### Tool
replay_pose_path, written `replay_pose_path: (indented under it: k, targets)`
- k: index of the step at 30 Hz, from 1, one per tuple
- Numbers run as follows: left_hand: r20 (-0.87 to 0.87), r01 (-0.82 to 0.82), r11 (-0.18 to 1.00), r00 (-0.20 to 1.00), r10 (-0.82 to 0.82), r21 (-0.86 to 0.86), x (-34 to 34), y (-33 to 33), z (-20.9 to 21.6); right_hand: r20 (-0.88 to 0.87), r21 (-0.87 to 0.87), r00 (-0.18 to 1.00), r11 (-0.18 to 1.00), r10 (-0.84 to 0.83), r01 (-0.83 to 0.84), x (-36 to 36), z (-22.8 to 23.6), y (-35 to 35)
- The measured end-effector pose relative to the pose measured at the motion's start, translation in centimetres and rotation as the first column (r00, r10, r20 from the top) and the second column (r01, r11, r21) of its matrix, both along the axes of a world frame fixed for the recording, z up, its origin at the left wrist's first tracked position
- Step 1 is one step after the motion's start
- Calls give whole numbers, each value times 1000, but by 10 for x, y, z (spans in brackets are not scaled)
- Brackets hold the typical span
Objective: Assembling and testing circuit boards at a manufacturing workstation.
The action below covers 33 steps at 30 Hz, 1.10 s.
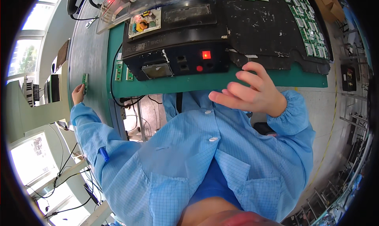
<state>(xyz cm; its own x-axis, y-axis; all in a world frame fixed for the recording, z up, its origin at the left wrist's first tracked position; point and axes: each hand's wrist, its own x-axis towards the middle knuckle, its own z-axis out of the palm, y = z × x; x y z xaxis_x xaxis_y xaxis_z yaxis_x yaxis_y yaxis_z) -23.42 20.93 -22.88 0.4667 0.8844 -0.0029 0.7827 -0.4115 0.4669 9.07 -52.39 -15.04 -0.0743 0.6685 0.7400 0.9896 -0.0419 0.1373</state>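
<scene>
Far out to the left, my left hand (78,95) has its fingers closed at the near end of a narrow green circuit board (85,80), over the grey bench surface. My right hand (252,91) is raised before the front edge of the green mat, its fingers loosely bent and apart, with nothing visible in them. Ahead of me stands a black test box (177,48) with a lit red display (206,55), a red button (199,68) and a small panel. On its top lies a pale board with electronic parts (145,24). Two green circuit boards (119,71) lie beside its left side.
Right of the box a worn black board (260,36) lies on the green mat (276,79). Many green circuit boards (308,27) line its right side, and a few more lie at the back. A clear plastic fixture (118,9) stands behind left. A black cable (112,80) loops over the mat edge.
</scene>
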Motion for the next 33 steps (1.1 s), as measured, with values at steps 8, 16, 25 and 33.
replay_pose_path:
  k: [8, 16, 25, 33]
  targets:
    - [-105, 250, 803, 967, -231, 541, -36, 63, 7, -14, 154, 999, 987, 44, -41, -11, 16, 7]
    - [449, 315, 746, 640, -624, 587, 166, -327, 189, -11, 112, 997, 991, 79, -77, -21, 18, 13]
    - [541, 854, -13, -341, -769, 520, 224, -543, 188, -362, 144, 890, 960, 276, -239, -30, 21, 10]
    - [588, 900, -90, -351, -728, 427, 232, -541, 190, -221, 186, 925, 945, 308, -270, -22, 32, 7]
